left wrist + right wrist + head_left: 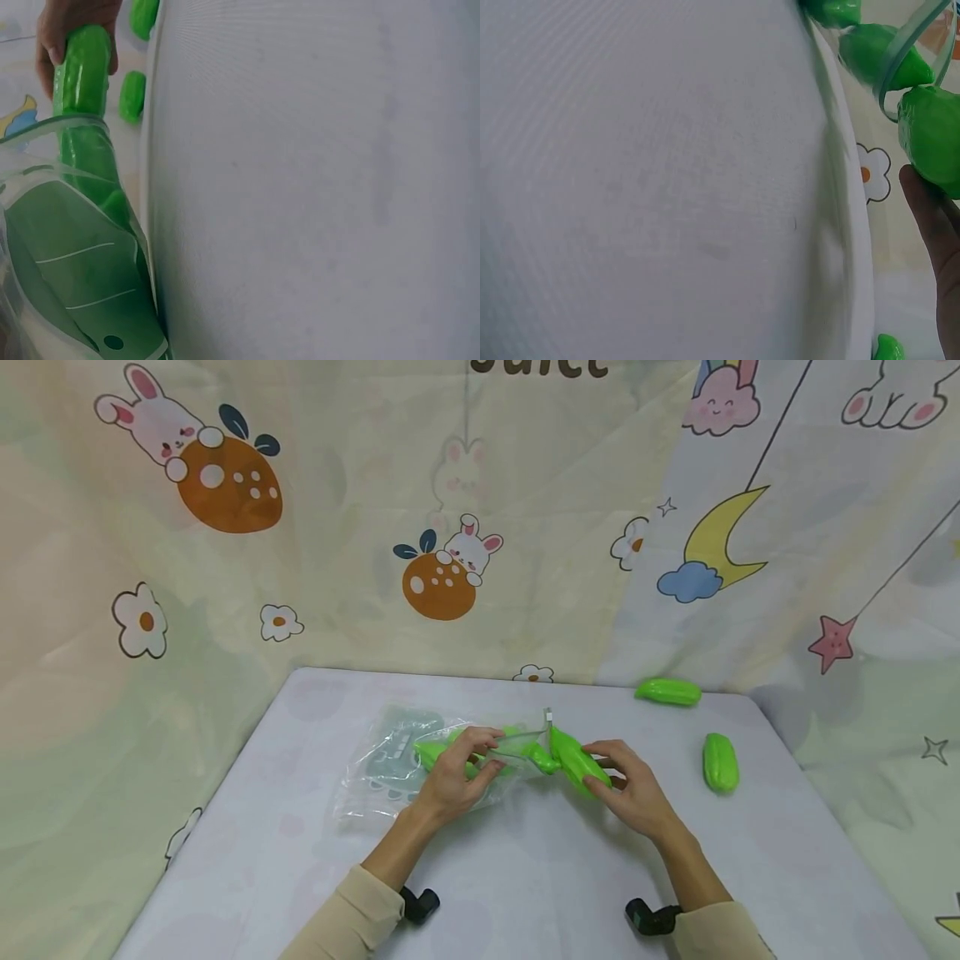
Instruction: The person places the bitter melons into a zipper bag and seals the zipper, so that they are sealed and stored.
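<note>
My left hand (456,775) grips the mouth of a clear plastic bag (360,802) with a slider on its edge. Inside the bag lie several bright green, glossy pieces (429,753), partly hidden by that hand. My right hand (636,783) holds a green cucumber-shaped piece (576,760) between thumb and fingers, its far end at the bag's mouth. In the left wrist view, this piece (84,75) reaches down to the bag's rim (90,118). In the right wrist view, fingers (930,217) touch its rounded end (934,139).
Two more green pieces lie on the white table (540,877), one at the back right (670,692) and one nearer at the right (721,763). Black devices (422,906) sit at both wrists. A printed cloth (337,527) hangs behind the table.
</note>
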